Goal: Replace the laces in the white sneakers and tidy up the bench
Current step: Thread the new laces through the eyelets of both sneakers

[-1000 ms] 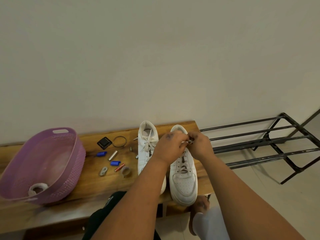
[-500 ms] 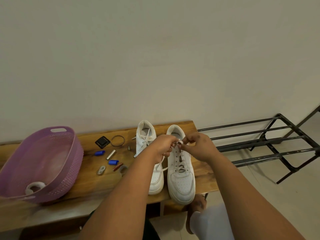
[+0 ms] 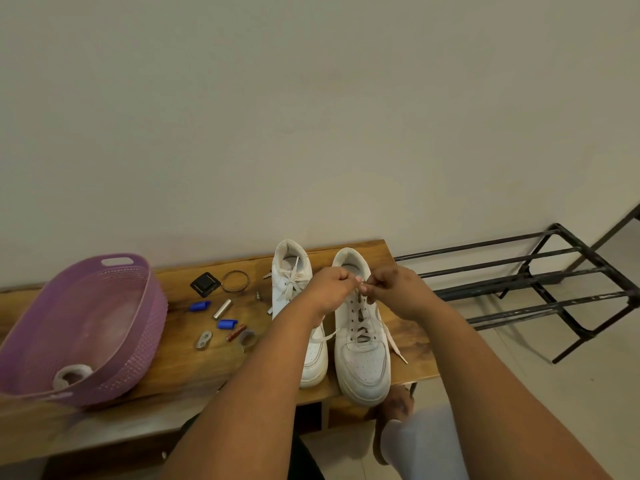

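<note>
Both arms are bare, with no sleeves, no watch and no rings. The left hand [image 3: 327,289] has short nails. A pale, light-coloured trouser leg [image 3: 420,448] shows at the bottom, and dark clothing [image 3: 304,459] beside it.

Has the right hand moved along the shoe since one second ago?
Yes. The right hand has slid from the collar of the right sneaker toward its toe, holding the lace.
</note>
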